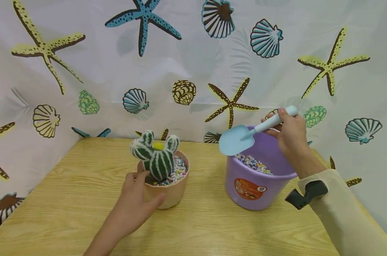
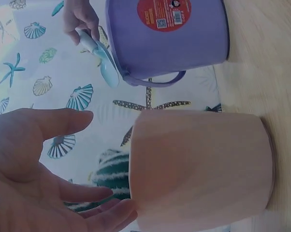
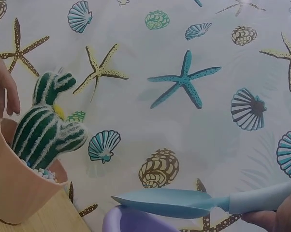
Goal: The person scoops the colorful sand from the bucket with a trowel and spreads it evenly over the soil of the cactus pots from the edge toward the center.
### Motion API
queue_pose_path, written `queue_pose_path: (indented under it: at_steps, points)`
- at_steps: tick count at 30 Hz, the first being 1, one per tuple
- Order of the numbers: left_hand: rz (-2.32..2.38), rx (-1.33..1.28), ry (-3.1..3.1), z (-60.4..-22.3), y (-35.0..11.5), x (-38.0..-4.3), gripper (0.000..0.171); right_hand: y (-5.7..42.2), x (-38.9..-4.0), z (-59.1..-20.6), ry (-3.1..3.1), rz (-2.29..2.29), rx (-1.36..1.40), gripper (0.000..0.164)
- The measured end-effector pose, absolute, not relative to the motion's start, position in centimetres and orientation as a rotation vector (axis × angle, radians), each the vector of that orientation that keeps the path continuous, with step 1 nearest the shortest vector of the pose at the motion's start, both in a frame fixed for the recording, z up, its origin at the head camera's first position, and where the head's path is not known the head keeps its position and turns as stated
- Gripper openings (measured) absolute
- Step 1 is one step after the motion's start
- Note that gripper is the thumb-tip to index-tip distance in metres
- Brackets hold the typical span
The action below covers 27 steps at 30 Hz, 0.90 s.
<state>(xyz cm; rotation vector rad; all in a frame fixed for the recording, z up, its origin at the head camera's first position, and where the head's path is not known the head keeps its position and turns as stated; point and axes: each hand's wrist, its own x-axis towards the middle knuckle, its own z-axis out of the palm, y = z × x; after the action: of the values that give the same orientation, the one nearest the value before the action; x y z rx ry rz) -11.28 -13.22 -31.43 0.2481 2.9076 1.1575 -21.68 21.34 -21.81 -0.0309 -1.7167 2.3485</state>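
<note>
A light blue toy shovel [image 1: 236,140] is gripped by its handle in my right hand [image 1: 292,135]. Its blade, with nothing visible on it, hovers over the left rim of a purple bucket [image 1: 273,192] that contains small multicoloured beads [image 1: 252,163]. To the left stands a peach flowerpot [image 1: 172,197] holding a green-and-white fuzzy cactus [image 1: 160,165], tilted leftward, with similar beads [image 1: 181,168] around its base. My left hand [image 1: 134,206] is at the pot's near left side, thumb spread apart; in the left wrist view its fingertips [image 2: 128,208] reach the pot's rim.
Both containers stand on a light wooden table [image 1: 84,177]. Behind it hangs a white cloth [image 1: 187,64] printed with starfish and shells. A black strap-like device [image 1: 307,195] sits on the beige right sleeve [image 1: 344,213]. The bucket has a purple handle [image 2: 160,83].
</note>
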Motion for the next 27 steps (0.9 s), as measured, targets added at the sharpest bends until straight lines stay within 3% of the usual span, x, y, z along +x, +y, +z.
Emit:
queue_pose_path:
  at_steps: [14, 27]
  points:
    - [1.177, 0.282, 2.848, -31.0, -10.0, -10.5, 0.084, 24.1, -21.5, -21.7, -1.645, 2.345, -0.074, 0.021]
    - [1.256, 0.506, 2.842, -30.4, -6.4, -10.9, 0.08, 25.5, -22.4, -22.3, -1.755, 2.204, -0.099, 0.01]
